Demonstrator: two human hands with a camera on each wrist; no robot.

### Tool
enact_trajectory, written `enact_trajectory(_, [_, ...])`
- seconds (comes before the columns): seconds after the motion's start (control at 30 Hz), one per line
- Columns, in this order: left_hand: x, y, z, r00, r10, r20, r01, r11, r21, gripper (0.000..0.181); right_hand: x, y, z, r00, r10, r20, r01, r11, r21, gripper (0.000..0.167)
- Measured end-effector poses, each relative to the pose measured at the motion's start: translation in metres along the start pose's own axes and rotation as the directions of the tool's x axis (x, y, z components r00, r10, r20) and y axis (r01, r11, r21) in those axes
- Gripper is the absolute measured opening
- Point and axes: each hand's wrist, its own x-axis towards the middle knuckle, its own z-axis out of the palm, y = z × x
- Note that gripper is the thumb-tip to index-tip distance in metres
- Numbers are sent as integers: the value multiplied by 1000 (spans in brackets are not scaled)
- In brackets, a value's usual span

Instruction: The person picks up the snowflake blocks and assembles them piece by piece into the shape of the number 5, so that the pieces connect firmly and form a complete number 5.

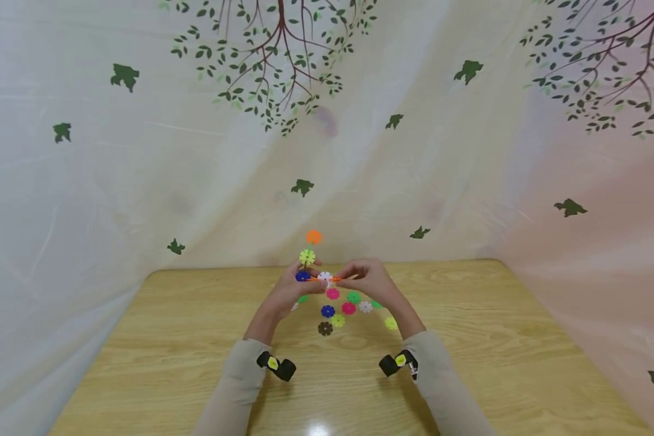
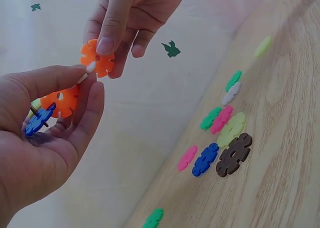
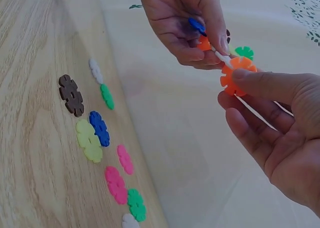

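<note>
My left hand pinches a white notched flower disc above the table. That disc belongs to a chain of linked discs: an orange one, a blue one, a yellow-green one and an orange one at the far end. Between thumb and fingers, my right hand holds another orange flower disc, its edge meeting the white disc's edge. Whether the two notches are fully interlocked cannot be told. Fingers hide part of the chain.
Loose flower discs lie on the wooden table below my hands, among them a brown one, a blue one, a pink one and a green one. A patterned cloth hangs behind the table.
</note>
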Motion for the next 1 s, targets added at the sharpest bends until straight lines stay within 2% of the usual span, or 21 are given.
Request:
enact_trajectory(0.2, [2,0,2,999,17,-28,-18,1000,-16,50,3,-2,-7,998,5,64,-3,1000,-30,15])
enact_trajectory(0.37, [2,-1,3,998,25,-54,-25,1000,-12,50,3,-3,-19,985,1,173,14,996,-86,25])
enact_trajectory(0.57, [0,-2,1,998,14,-57,-14,1000,0,51,-1,6,-38,949,49,310,14,980,-199,24])
enact_trajectory(0.73, [-1,-2,-3,997,-8,-74,9,1000,15,51,-8,17,-53,909,93,407,22,963,-269,22])
enact_trajectory(0.83, [-2,-1,-4,997,-1,-72,2,1000,18,51,-13,21,-63,890,135,436,7,951,-309,21])
enact_trajectory(1.0, [-2,0,-3,998,6,-65,-5,1000,24,50,-25,29,-76,873,158,462,18,935,-354,18])
